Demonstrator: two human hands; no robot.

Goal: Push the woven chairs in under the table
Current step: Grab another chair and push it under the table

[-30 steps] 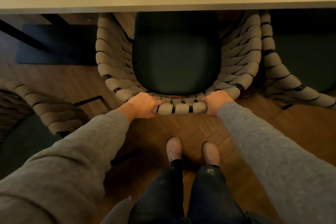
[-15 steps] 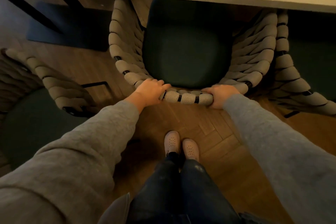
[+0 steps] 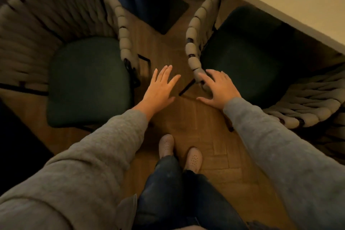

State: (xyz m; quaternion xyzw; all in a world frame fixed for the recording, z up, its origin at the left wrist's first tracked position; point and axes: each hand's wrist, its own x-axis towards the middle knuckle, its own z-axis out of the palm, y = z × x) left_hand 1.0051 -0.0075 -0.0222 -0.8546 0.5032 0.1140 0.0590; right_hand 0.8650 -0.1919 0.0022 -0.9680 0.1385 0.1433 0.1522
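A woven chair (image 3: 193, 50) with a dark green seat stands at the right, partly under the pale table (image 3: 291, 3). A second woven chair (image 3: 123, 39) with the same green cushion stands at the left, out on the floor, away from the table. My left hand (image 3: 158, 87) hovers open in the gap between the two chairs, fingers spread, touching nothing. My right hand (image 3: 218, 87) is open too, fingers apart, over the near end of the right chair's woven rim; I cannot tell if it touches.
The table's dark base plate (image 3: 160, 5) and black posts lie on the wooden herringbone floor (image 3: 186, 117) between the chairs. My feet in pale shoes (image 3: 166, 145) stand just behind the gap. Another woven chair's back shows at the right edge.
Both hands have let go of the chair's woven back and opened. The view has swung left, so the pushed chair now sits at the right and the left chair fills the left side.
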